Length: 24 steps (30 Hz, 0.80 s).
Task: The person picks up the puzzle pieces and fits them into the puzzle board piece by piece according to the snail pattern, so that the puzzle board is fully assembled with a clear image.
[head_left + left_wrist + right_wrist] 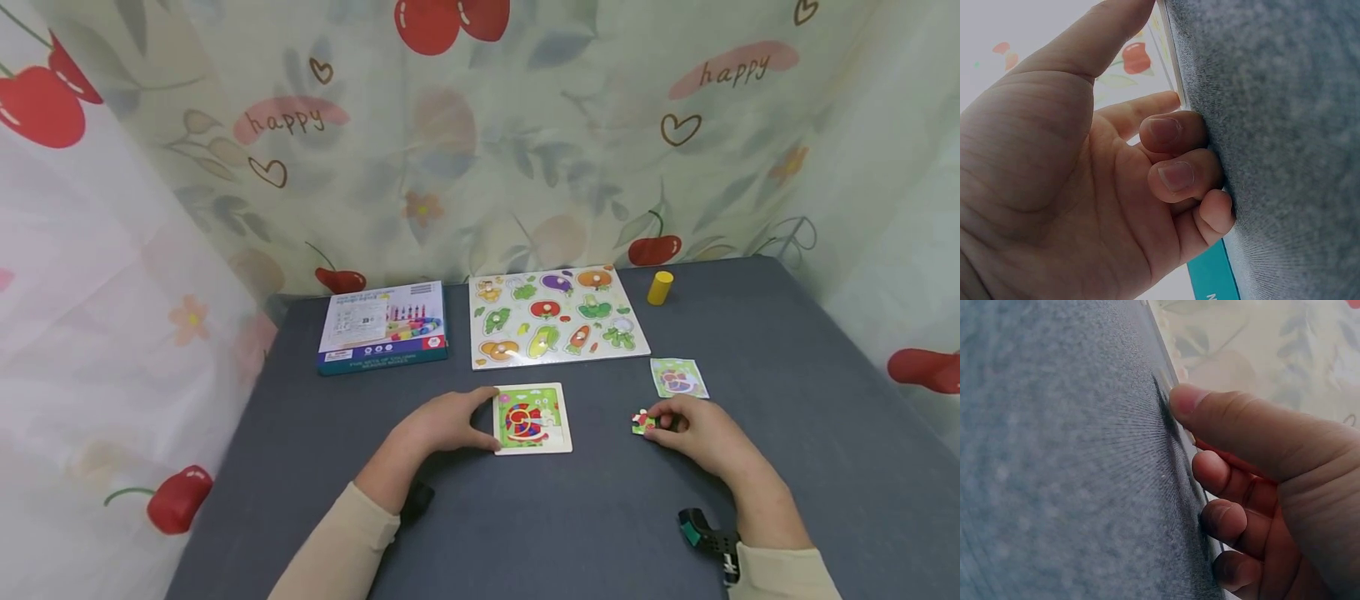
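My left hand grips the left side of a small square jigsaw puzzle, forefinger at its far corner and thumb at its near one. A red and blue snail on a green ground fills most of the frame, with pale bare backing at the lower right. In the left wrist view the other fingers curl down at the grey cloth. My right hand pinches a green and red jigsaw piece between thumb and forefinger, low over the table. In the right wrist view the thumb mostly hides that piece.
Beyond the right hand lies a small picture card with a similar snail. A vegetable puzzle board lies at the back middle, a boxed bead set left of it, and a yellow cylinder right of it. A patterned curtain hangs behind.
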{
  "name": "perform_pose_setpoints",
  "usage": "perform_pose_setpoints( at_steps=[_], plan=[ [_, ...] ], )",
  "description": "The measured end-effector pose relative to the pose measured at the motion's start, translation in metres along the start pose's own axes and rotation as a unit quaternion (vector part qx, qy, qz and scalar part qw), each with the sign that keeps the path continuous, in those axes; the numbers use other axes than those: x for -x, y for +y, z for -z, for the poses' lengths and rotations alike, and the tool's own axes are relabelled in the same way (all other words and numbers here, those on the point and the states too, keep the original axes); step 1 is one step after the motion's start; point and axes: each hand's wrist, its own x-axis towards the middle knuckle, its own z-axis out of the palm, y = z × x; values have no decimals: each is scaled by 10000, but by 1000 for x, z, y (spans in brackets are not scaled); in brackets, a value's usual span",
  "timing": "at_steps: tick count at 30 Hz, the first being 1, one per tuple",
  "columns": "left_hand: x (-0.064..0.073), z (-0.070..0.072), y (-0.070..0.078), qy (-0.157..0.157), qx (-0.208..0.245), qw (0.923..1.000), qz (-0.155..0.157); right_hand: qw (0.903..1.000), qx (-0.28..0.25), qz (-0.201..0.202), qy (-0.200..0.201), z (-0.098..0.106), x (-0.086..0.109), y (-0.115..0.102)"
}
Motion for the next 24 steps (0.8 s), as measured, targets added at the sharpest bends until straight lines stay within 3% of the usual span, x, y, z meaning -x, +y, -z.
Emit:
perform_pose_setpoints(
  at_steps=[12, 24],
  plan=[
    [-2, -1, -1, -4, -117, 9999, -49, 9994, -40, 114, 310, 1, 3, 8],
    [-3, -1, -4, -7, -79, 10000, -58, 9992, -216, -225, 239, 4, 6, 5]
  ],
)
